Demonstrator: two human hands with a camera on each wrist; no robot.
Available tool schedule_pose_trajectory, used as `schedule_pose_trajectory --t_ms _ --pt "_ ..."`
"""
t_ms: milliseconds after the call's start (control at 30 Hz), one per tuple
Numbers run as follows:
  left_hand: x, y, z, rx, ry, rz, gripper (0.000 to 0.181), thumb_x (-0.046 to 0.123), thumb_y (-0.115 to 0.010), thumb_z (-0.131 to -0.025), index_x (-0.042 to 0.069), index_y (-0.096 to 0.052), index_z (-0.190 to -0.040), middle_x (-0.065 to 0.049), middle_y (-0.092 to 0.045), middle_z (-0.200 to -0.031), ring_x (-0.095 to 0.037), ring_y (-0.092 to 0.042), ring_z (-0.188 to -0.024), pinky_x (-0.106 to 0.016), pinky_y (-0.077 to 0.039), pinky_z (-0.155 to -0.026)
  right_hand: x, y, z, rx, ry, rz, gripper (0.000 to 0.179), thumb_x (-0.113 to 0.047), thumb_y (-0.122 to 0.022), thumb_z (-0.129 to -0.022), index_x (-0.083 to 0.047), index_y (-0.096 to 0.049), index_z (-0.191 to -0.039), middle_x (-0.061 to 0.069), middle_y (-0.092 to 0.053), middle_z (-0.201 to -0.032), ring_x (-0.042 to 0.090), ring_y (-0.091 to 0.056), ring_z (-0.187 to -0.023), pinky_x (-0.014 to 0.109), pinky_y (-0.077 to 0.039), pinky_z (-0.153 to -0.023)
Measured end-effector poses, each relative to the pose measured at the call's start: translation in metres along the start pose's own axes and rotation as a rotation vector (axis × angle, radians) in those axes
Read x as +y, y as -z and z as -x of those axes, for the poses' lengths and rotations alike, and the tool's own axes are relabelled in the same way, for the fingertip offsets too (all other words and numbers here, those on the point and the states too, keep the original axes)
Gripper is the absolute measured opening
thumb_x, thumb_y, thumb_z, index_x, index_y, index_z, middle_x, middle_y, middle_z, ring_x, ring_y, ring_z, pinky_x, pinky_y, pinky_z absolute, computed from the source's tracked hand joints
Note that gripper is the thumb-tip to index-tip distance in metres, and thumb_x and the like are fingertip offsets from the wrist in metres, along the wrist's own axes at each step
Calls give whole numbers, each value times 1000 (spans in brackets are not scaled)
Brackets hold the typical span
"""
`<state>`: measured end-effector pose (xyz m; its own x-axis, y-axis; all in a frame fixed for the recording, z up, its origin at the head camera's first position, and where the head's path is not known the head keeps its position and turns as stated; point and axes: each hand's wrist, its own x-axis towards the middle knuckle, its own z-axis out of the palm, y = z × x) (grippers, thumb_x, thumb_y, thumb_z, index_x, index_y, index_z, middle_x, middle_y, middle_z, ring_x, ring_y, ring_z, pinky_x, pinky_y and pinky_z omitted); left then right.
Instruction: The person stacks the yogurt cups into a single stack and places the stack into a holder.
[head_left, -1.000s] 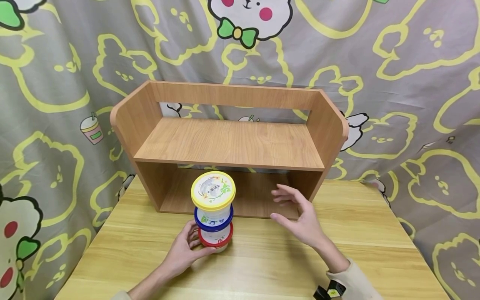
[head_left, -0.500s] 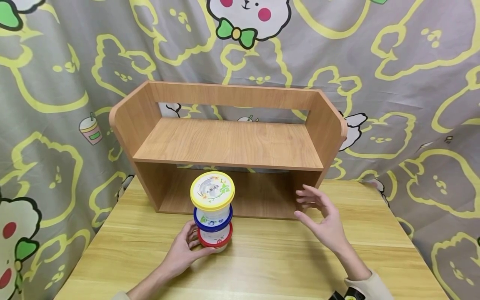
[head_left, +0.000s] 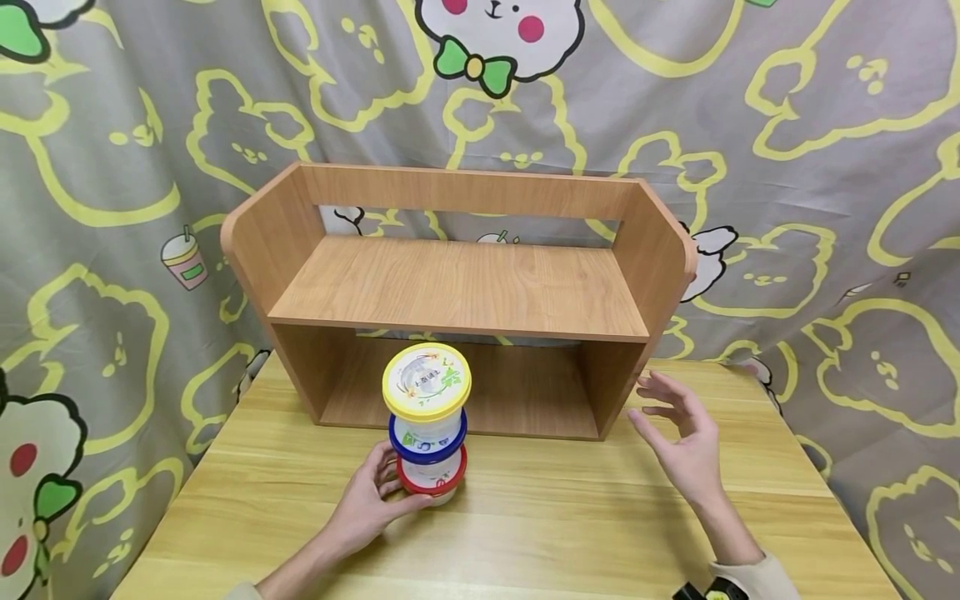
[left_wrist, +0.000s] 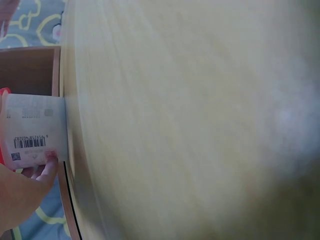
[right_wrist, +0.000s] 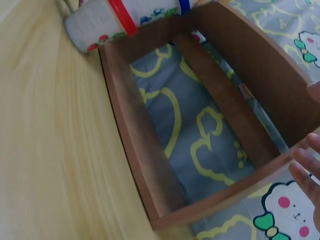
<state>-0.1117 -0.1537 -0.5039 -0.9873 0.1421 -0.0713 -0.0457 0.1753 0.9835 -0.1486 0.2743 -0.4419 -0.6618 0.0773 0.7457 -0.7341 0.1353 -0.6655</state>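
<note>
A stack of three small plastic tubs stands upright on the table. The yellow-lidded tub is on top, the blue-lidded tub in the middle and the red-lidded tub at the bottom. My left hand holds the red-lidded tub from the left, thumb along its near side, fingers partly hidden behind it. A barcode shows on that tub's white body in the left wrist view. My right hand hovers beside the right end of the shelf, fingers loosely bent and holding nothing.
A two-level wooden shelf stands at the back of the table, directly behind the tubs. Light wood tabletop spreads around and in front of it. A patterned curtain hangs behind.
My right hand has moved right, away from the tubs, from in front of the shelf's lower opening to beyond its right side panel. My left hand and the stack have stayed in place.
</note>
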Motion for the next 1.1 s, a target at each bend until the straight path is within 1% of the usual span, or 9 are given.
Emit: schedule_pose_trajectory --t_ms 100,200,300,400,567,667,767,900,1100 --pt "0 0 0 -8 -2 4 87 10 -93 -78 8 -44 -150 -17 -63 -144 -26 -64 -131 -20 -57 -102 5 3 3 19 -20 43 60 33 -67 -75 22 -54 -133 8 -76 -126 11 -73 -111 16 -60 -88" --pt "1 0 0 -17 -1 8 87 10 -93 -80 8 -43 -150 -18 -62 -145 -31 -62 -133 -21 -57 -104 10 6 6 43 -60 102 60 31 -68 -76 19 -56 -134 8 -76 -124 10 -73 -107 17 -61 -87" --pt "1 1 -1 -16 8 21 86 10 -93 -80 9 -43 -150 -18 -62 -145 -31 -62 -134 -23 -57 -105 16 8 9 65 -111 154 60 30 -70 -77 16 -59 -134 6 -77 -122 8 -74 -104 16 -61 -85" --pt "0 1 -1 -12 13 25 86 9 -93 -79 9 -43 -150 -18 -61 -146 -31 -62 -134 -24 -57 -105 23 9 12 69 -137 186 59 28 -72 -78 16 -58 -134 4 -77 -121 7 -74 -102 15 -60 -84" --pt "-1 0 -2 0 26 28 89 9 -94 -78 9 -43 -151 -17 -62 -145 -32 -62 -134 -21 -57 -104 32 7 13 73 -133 189 56 25 -72 -80 18 -57 -134 -3 -77 -120 6 -73 -103 12 -60 -84" --pt "-1 0 -2 1 37 36 89 8 -94 -77 9 -44 -150 -16 -62 -145 -30 -62 -133 -19 -57 -102 37 5 13 88 -148 196 55 24 -72 -81 16 -58 -134 -11 -75 -119 7 -74 -101 11 -59 -83" --pt "0 0 -1 -9 21 26 88 10 -94 -78 8 -43 -150 -18 -62 -145 -27 -63 -132 -20 -57 -103 41 2 14 110 -176 195 53 23 -73 -82 15 -60 -133 -15 -75 -117 8 -74 -98 11 -59 -82" --pt "0 0 -1 -13 4 14 88 11 -94 -78 7 -43 -151 -18 -62 -145 -27 -63 -131 -20 -57 -103 45 -1 16 142 -210 181 50 22 -73 -84 14 -62 -132 -17 -75 -112 5 -75 -94 10 -59 -81" --pt "0 0 -1 -8 26 29 88 10 -94 -78 10 -44 -150 -16 -62 -145 -29 -63 -133 -18 -56 -102 51 -5 17 159 -239 190 46 20 -74 -84 13 -64 -129 -20 -74 -108 -4 -73 -89 10 -59 -80"
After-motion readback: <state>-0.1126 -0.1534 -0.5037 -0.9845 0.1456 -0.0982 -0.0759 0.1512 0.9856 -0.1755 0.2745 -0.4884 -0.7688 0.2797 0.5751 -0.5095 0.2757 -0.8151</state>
